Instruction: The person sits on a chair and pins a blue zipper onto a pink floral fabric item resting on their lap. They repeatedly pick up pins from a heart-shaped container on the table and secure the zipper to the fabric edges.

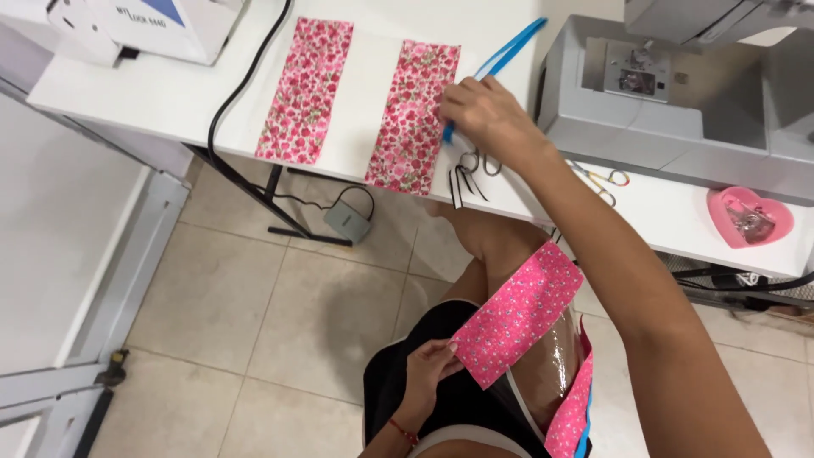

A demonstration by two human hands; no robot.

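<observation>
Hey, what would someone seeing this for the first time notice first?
Probably the two red floral fabric strips lying side by side on the white table, with the right hand at the edge of the nearer strip, holding a blue strip. Next, the bright pink fabric piece with clear plastic across the lap, pinched by the left hand. A grey sewing machine sits at the right.

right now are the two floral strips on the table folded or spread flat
Spread flat: both floral strips lie smooth and side by side on the white table, apart.

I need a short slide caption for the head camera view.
Seated at a white table, right hand grips blue strip; left hand holds pink fabric piece.
</observation>
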